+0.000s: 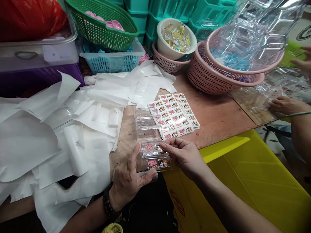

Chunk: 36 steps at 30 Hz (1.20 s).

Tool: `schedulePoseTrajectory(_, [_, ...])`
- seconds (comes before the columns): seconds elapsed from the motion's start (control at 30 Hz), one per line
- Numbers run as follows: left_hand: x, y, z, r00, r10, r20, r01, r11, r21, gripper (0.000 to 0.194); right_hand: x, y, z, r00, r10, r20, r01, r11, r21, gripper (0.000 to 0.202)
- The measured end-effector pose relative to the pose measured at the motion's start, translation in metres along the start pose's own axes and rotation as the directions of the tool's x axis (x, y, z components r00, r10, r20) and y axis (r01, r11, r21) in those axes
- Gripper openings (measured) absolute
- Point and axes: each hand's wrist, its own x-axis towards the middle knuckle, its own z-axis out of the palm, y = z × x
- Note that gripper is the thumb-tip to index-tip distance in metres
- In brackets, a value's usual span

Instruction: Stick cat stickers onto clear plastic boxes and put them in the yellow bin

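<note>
At the table's front edge, my left hand (131,174) grips a small clear plastic box (143,159), its index finger along the upper left side and its thumb at the lower edge. Two cartoon stickers with pink lettering and a cat and dog show on the box. My right hand (183,155) is closed in a pinch at the right end of the upper sticker (149,149), where the fingertips hide part of it. Just behind stands another clear plastic piece (145,127), partly over sheets of matching stickers (175,115).
Loose white backing paper (97,123) covers the left side. Behind stand a green basket (102,29), a white bowl of small pieces (176,38) and pink baskets (218,76) heaped with clear plastic. At right, another person's hand (279,105) handles clear packaging. A yellow box (233,181) stands below the edge.
</note>
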Motion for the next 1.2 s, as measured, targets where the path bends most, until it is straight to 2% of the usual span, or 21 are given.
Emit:
schedulePoseTrajectory(0.3, [0.0009, 0.0007, 0.0002, 0.999, 0.022, 0.029, -0.025, 0.994, 0.107, 0.073, 0.0014, 0.0028, -0.0013, 0.999, -0.050, 0.013, 0.051, 0.997, -0.051, 0.046])
schedulePoseTrajectory(0.57, [0.0038, 0.0012, -0.0004, 1.000, 0.003, 0.002, -0.003, 1.000, 0.024, 0.082, 0.0012, 0.0008, -0.0012, 0.999, -0.027, 0.016, 0.028, 0.999, -0.022, 0.043])
schedulePoseTrajectory(0.8, [0.0029, 0.0008, -0.0002, 1.000, -0.007, 0.012, 0.007, 1.000, 0.022, 0.083, 0.0012, 0.0008, -0.0016, 0.999, -0.048, 0.025, 0.049, 0.998, -0.039, 0.043])
schedulePoseTrajectory(1.07, [0.0042, -0.0019, -0.0026, 0.997, 0.058, 0.052, -0.062, 0.994, 0.091, 0.058, 0.0021, 0.0045, -0.0009, 0.995, -0.099, 0.013, 0.100, 0.992, -0.075, 0.044])
schedulePoseTrajectory(1.2, [0.0058, -0.0013, -0.0038, 0.996, 0.068, 0.050, -0.073, 0.992, 0.105, 0.051, 0.0021, 0.0051, 0.0006, 0.989, -0.148, 0.019, 0.149, 0.984, -0.097, 0.049])
